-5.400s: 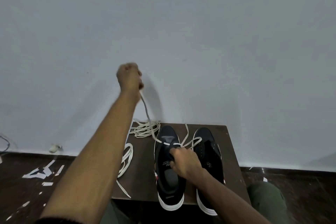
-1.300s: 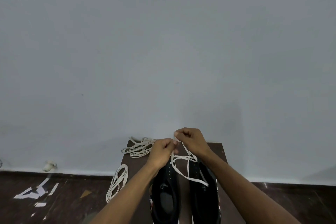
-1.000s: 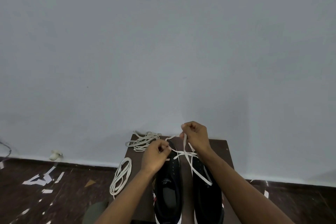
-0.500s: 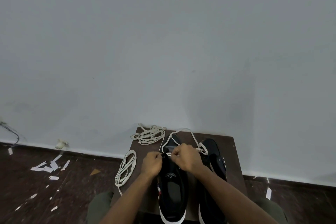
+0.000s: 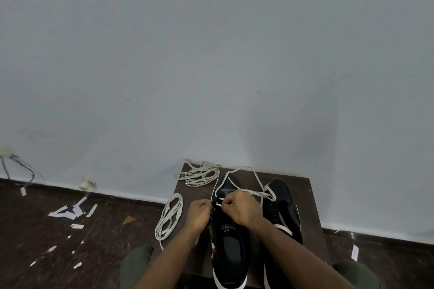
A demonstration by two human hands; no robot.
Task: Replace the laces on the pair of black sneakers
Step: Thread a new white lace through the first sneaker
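On the table (image 5: 312, 218), spare laces (image 5: 199, 173) lie beside both lace-pinching hands (image 5: 244, 209).

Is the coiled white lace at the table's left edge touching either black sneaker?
Apart. In the head view, the coiled white lace lies left of the left black sneaker, with bare brown table and the left hand between.

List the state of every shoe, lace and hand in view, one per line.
Left black sneaker with white sole: upright, barely laced.
Right black sneaker: upright, lace draped over it.
White flat lace being threaded: slack.
Coiled white lace: loose at table edge.
Tangled white lace: heaped.
Left hand: pinching at eyelets.
Right hand: gripping lace.
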